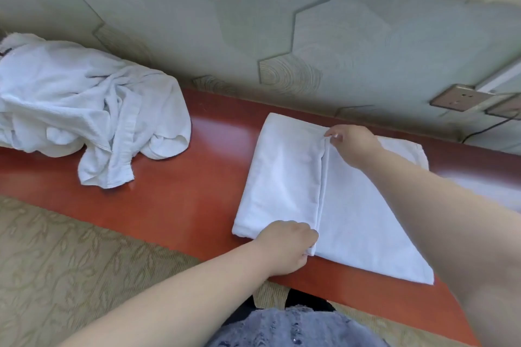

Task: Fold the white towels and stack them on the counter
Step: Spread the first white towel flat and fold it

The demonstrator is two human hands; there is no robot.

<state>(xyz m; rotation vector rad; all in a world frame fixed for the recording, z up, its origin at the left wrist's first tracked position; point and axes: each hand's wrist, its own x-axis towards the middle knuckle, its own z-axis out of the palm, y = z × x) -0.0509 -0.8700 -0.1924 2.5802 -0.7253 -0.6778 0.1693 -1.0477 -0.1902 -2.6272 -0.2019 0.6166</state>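
Observation:
A white towel [284,177] lies flat on the red-brown counter [197,177], partly folded, its left part doubled over so that an edge runs down the middle. At the near end of that edge my left hand [284,245] pinches the folded layer. My right hand [352,144] pinches the far end of the same edge near the wall. To the left, a heap of crumpled white towels [84,104] sits on the counter, one corner hanging toward the front edge.
A patterned grey-green wall [310,36] runs directly behind the counter. Wall sockets [459,97] with a black cable sit at the far right. Patterned beige carpet [70,262] lies below the counter's front edge.

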